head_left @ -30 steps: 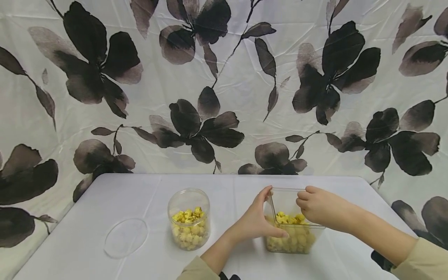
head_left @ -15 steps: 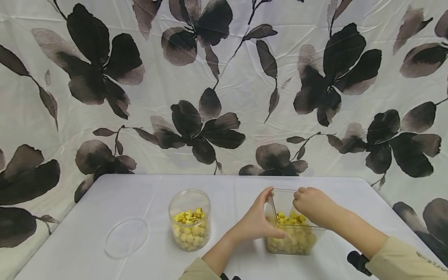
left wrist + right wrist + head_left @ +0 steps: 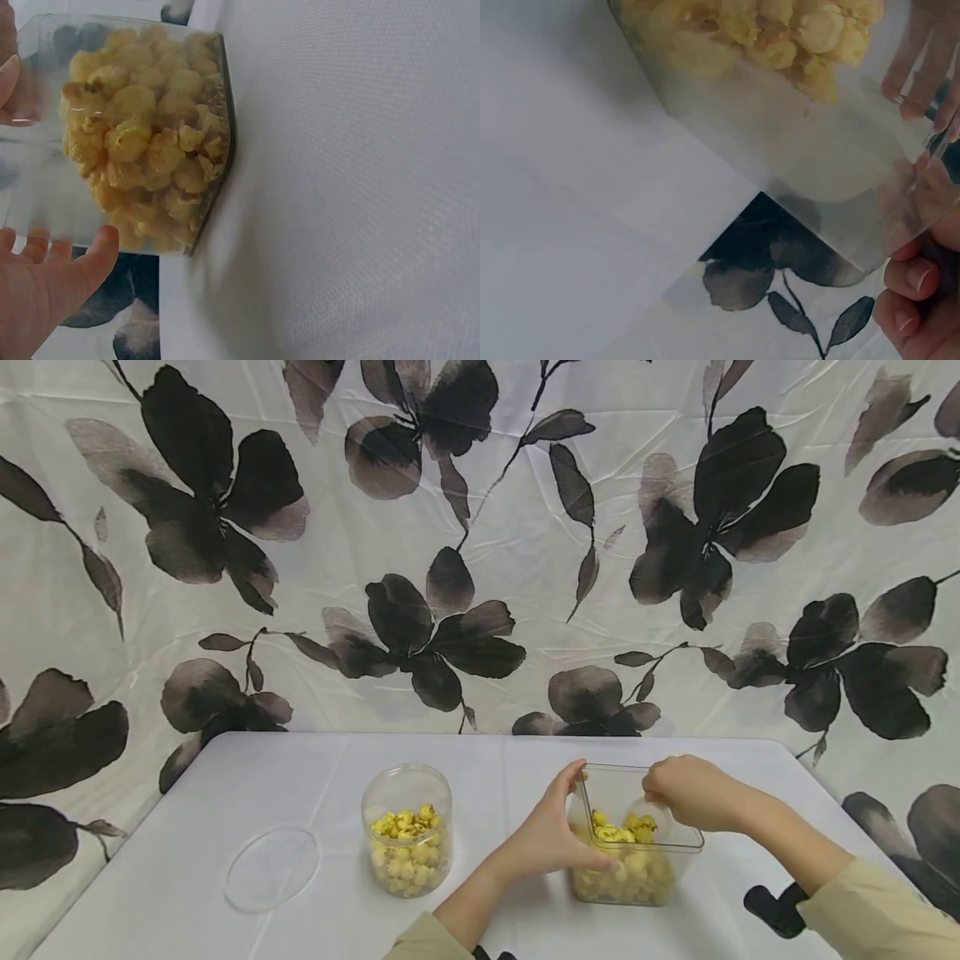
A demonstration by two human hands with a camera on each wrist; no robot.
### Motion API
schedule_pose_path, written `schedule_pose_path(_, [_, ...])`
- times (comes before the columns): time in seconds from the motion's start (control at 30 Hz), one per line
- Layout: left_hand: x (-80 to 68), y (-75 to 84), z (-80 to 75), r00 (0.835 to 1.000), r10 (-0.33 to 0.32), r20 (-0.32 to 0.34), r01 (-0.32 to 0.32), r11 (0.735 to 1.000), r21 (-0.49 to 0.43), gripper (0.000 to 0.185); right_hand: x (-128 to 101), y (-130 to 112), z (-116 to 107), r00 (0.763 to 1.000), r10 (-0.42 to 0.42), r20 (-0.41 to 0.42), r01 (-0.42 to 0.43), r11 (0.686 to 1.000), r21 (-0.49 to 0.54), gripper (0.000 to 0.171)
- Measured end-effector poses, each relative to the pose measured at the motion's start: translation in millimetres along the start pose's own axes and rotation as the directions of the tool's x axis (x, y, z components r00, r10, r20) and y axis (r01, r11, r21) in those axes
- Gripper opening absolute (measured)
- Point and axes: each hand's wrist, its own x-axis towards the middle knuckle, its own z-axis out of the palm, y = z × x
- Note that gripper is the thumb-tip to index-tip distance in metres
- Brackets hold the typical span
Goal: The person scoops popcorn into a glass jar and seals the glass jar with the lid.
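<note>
A: Left hand (image 3: 555,843) wraps the near-left corner of our square container (image 3: 678,842), thumb along the front wall, bracing it on the table (image 3: 300,777). Right hand (image 3: 686,792) curls over the far rim, fingers dipping towards the popcorn (image 3: 622,831); whether it pinches any, we cannot tell.

B: Orientation?

A: We note it upright, mouth up, long axis vertical, right of the round jar (image 3: 406,828) and loose lid (image 3: 272,868).

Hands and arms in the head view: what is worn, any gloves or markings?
Both hands bare: left hand, right hand. No gloves or rings visible. Light tan long sleeves, pushed back off the forearms: left sleeve, right sleeve. No markings legible.
</note>
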Motion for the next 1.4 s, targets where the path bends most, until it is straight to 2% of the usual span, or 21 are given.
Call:
schedule_pose_path(0.13, [0.2,-0.9,-1.1,1.0,0.008,0.011,-0.008,1.0,-0.008,0.117,-4.0,1.9,-0.5,0.999,0.034,0.003,-0.034,0.993,0.111,0.034])
schedule_pose_path(0.3, [0.4,-1.1,-1.9,1.0,-0.001,0.017,0.002,1.0,-0.024,0.116,-6.2,-0.4,-2.3,0.995,0.098,0.024,-0.1,0.976,0.194,0.031])
schedule_pose_path(0.43, [0.1,-1.1,-1.8,1.0,-0.005,0.017,0.005,1.0,-0.024,0.116,-8.2,-2.2,-3.9,0.988,0.148,0.054,-0.157,0.96,0.233,0.029])
schedule_pose_path(0.67, [-0.8,-2.0,-1.3,1.0,-0.005,0.016,0.005,1.0,-0.019,0.116,-9.8,-7.6,2.4,0.984,0.167,0.066,-0.179,0.942,0.283,0.029])
schedule_pose_path(0.8, [-0.1,-2.7,-0.7,1.0,0.002,0.018,-0.002,1.0,-0.01,0.117,-9.5,-11.3,5.1,0.976,0.208,0.061,-0.216,0.932,0.29,0.029])
schedule_pose_path(0.9, [0.6,-2.6,-0.5,1.0,0.005,0.016,-0.005,1.0,-0.01,0.116,-9.2,-12.0,3.1,0.958,0.274,0.085,-0.286,0.904,0.317,0.024])
schedule_pose_path(1.1, [0.6,-1.4,-0.1,1.0,-0.001,0.01,0.001,1.0,0.001,0.117,-9.0,-15.7,-1.7,0.9,0.404,0.165,-0.436,0.809,0.395,0.016])
schedule_pose_path(1.27, [0.6,-1.3,0.0,1.0,-0.006,0.012,0.006,1.0,-0.006,0.117,-9.1,-19.4,-3.8,0.874,0.448,0.185,-0.482,0.759,0.437,0.017])
schedule_pose_path(1.4, [0.8,-1.5,0.4,1.0,-0.009,0.011,0.009,1.0,-0.001,0.118,-9.5,-19.8,-5.8,0.858,0.473,0.202,-0.51,0.732,0.452,0.017])
